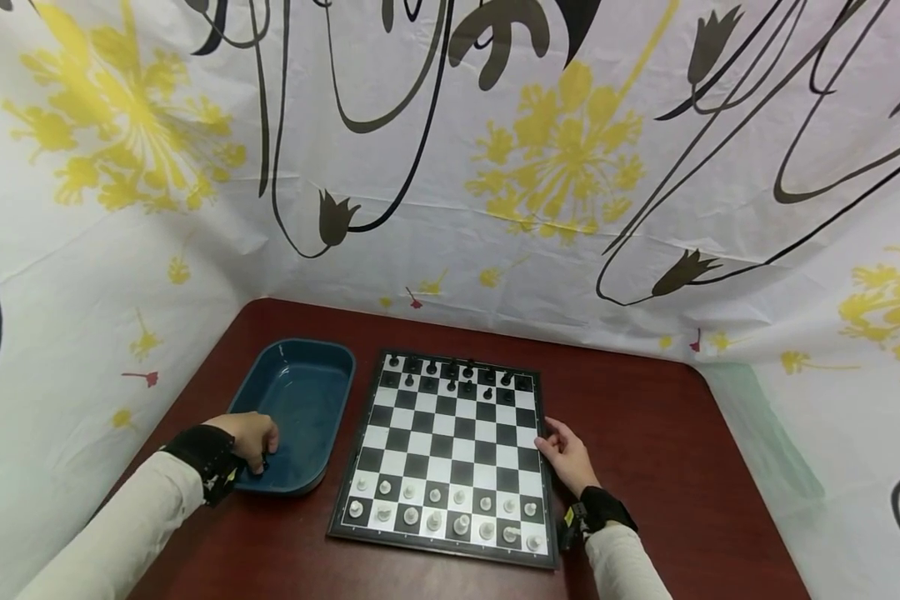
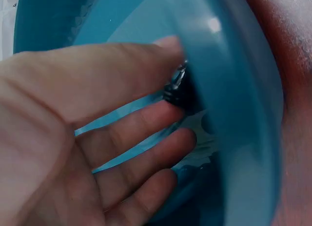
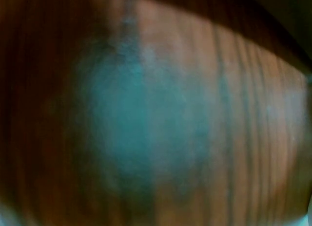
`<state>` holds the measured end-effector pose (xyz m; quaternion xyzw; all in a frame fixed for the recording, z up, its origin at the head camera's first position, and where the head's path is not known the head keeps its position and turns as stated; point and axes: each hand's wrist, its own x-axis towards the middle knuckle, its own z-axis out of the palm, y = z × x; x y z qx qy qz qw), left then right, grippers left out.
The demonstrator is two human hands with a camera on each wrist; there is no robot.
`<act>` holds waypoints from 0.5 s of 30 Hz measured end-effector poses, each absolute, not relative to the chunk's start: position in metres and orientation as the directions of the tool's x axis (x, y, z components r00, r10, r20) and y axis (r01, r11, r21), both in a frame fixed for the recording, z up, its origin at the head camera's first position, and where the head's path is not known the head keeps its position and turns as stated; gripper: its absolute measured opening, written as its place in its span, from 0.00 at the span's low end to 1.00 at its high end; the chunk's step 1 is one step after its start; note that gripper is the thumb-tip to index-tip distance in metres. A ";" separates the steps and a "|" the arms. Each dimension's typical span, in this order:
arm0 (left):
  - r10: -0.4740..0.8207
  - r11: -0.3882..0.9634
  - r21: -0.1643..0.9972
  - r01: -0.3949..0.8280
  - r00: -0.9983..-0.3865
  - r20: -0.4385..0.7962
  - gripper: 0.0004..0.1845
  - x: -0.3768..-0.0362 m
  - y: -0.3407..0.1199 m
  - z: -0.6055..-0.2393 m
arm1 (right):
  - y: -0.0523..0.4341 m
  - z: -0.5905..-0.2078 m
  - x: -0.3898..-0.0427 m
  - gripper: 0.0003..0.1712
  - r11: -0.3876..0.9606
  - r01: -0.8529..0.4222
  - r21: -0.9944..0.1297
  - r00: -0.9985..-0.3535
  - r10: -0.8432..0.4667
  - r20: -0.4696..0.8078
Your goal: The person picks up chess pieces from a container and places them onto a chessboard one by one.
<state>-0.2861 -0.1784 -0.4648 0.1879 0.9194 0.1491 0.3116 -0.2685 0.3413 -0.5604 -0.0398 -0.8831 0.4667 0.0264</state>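
Note:
In the head view my left hand (image 1: 251, 435) reaches over the near left rim of a dark teal plastic basin (image 1: 306, 417). The left wrist view shows its thumb and index finger (image 2: 146, 120) pinching a glossy black chess piece (image 2: 178, 93), partly hidden by the basin's rim; its type cannot be told. A black-and-white chessboard (image 1: 442, 446) lies right of the basin. My right hand (image 1: 570, 460) rests at its right edge, thumb on the border. White chess pieces (image 1: 461, 524) fill the two near rows. Black chess pieces (image 1: 409, 381) stand on the two far rows, with some squares unoccupied.
A dark red-brown table (image 1: 645, 433) with rounded far corners bears the board and basin. White cloth (image 1: 420, 258) with yellow flowers and dark stems hangs round its back and sides. A pale green strip (image 1: 765, 442) shows at the right edge. The right wrist view is blurred.

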 end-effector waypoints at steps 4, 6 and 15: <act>0.418 0.898 0.363 0.250 -0.741 -0.525 0.18 -0.286 -0.176 -0.472 | 0.342 -0.561 -0.268 0.27 0.569 0.038 -0.822 -0.996 0.090 0.017; 0.410 0.903 0.346 0.255 -0.753 -0.515 0.20 -0.286 -0.175 -0.477 | 0.342 -0.561 -0.268 0.27 0.567 0.038 -0.823 -0.996 0.090 0.016; 0.438 0.889 0.340 0.306 -0.784 -0.440 0.19 -0.283 -0.171 -0.487 | 0.341 -0.560 -0.268 0.27 0.560 0.013 -0.829 -0.994 0.095 0.048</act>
